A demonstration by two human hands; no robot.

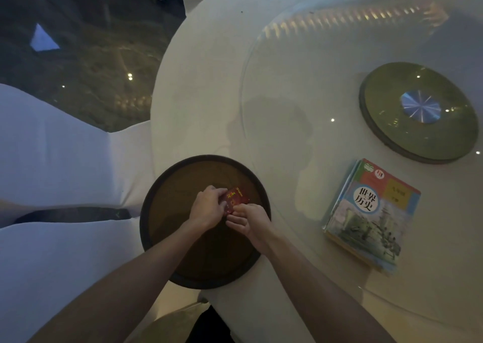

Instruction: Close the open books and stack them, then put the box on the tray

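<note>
A small red box (236,197) lies inside the round dark tray (167,191) at the table's near edge. My left hand (207,206) covers the box's left side with fingers curled on it. At the box's near right corner my right hand (247,221) touches it with thumb and fingertips. To the right, closed books form a stack (371,214) on the glass, a blue-green cover on top.
The round white table (198,86) carries a glass turntable (300,107) with a green hub disc (418,112) at its centre. White-covered chairs (57,159) stand to the left, beside the tray. Dark patterned floor lies beyond.
</note>
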